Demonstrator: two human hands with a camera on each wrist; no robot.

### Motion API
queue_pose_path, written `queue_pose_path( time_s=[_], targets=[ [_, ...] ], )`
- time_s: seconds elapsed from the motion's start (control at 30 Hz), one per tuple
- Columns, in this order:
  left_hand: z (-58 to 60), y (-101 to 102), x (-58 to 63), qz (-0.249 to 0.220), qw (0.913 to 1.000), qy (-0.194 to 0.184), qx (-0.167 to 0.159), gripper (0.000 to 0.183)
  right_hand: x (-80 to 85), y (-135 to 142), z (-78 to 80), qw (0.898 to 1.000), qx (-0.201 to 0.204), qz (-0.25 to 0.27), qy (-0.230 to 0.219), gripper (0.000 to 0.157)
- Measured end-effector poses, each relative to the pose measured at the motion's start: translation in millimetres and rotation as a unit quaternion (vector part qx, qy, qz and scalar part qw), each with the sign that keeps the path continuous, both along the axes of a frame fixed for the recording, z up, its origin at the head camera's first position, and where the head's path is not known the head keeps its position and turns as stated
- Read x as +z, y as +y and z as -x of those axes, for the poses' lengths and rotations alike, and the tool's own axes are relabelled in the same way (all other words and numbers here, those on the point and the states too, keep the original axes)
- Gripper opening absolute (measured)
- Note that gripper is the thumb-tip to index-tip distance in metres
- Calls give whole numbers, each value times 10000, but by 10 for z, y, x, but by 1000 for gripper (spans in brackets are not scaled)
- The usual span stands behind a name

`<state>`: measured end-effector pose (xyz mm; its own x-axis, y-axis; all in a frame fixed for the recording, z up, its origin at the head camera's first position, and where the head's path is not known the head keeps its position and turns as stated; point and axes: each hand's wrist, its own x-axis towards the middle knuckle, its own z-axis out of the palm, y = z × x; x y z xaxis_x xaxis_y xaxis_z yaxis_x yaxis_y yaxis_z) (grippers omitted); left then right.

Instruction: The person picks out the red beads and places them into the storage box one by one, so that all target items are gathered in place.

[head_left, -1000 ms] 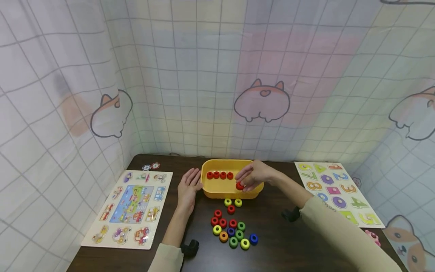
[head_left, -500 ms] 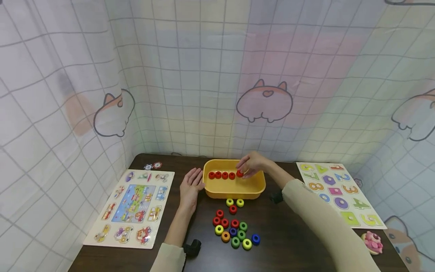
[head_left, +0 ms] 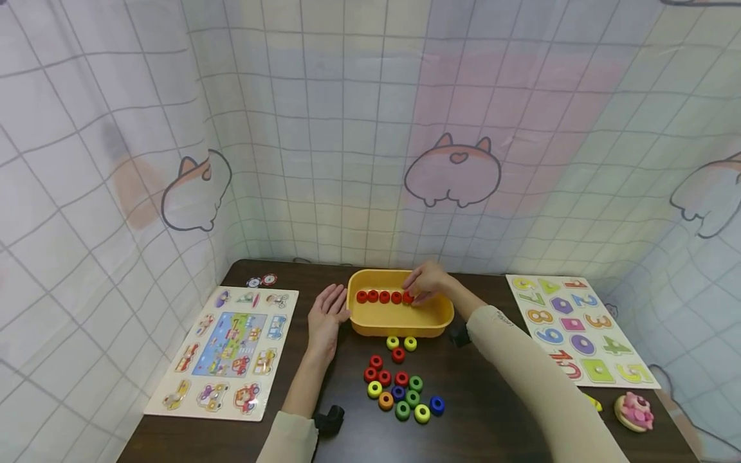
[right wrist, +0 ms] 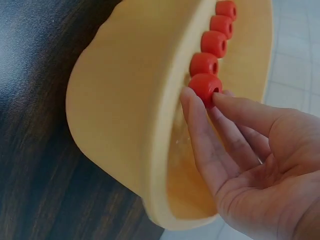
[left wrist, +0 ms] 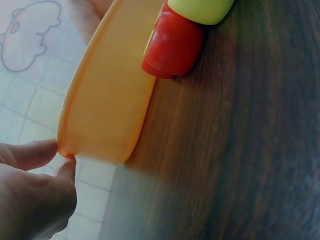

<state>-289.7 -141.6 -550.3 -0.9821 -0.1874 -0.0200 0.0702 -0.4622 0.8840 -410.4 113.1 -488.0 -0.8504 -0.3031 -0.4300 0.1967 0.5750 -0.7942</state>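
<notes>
In the head view a yellow tray [head_left: 399, 328] stands at the back of the table. A row of red beads [right wrist: 214, 44] lies in it. My right hand [head_left: 427, 281] reaches over the tray's right part. Thumb and fingers pinch a red bead [right wrist: 205, 87] at the near end of the row in the right wrist view, close beside its neighbour. My left hand [head_left: 325, 320] rests at the tray's left end, its fingers extended. Thumb and a fingertip touch the rim [left wrist: 64, 150] in the left wrist view.
Loose beads in red, yellow, green, blue and orange [head_left: 385, 401] lie before the tray. A vehicle puzzle board [head_left: 228, 344] lies left, a number puzzle board [head_left: 573, 325] right. A pink toy [head_left: 634, 411] sits near the right edge. Two chips [head_left: 262, 281] lie back left.
My right hand has carried the red bead left and back, up to the end of the row in the tray. The left hand has stayed at the tray's left end.
</notes>
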Motion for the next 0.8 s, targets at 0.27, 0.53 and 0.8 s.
queue_pose_path(
  time_s=[0.27,0.53,0.8],
  targets=[
    [-24,-13,87,-37,9998,-110,-165,71,-57,3,-46,9998,-112,20,184,26],
    [10,-1,29,53,10000,-76,-27,69,107,37,-212,9957,252,77,891,28],
    [11,16,13,120,9997,-177,65,71,394,129,-598,9882,845,756,1032,24]
  ],
)
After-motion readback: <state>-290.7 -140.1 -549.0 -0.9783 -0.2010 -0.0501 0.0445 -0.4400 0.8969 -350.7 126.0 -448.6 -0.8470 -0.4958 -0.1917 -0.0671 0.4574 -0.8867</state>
